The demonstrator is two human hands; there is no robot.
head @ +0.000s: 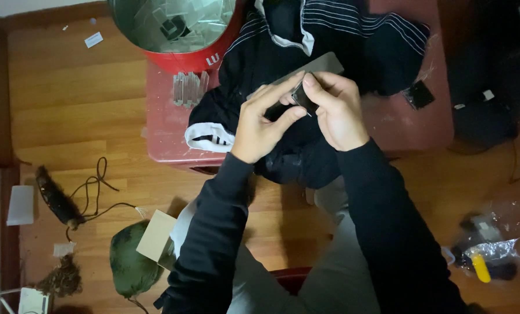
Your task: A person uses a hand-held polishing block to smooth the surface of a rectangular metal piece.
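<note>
Our black-sleeved forearms rise from our lap to meet over the low red plastic table (167, 125), above a dark striped garment (330, 35). Our left hand (260, 125) and right hand (335, 110) both pinch a small black rectangular piece (304, 99), fingers curled, thumbs pressing. We judge a slackened pinch could drop it into those dark folds.

The floor (74, 116) is smooth shiny wood, the jacket (330, 40) is soft dark cloth, and the bowl (173, 23) is shiny metal inside.
</note>
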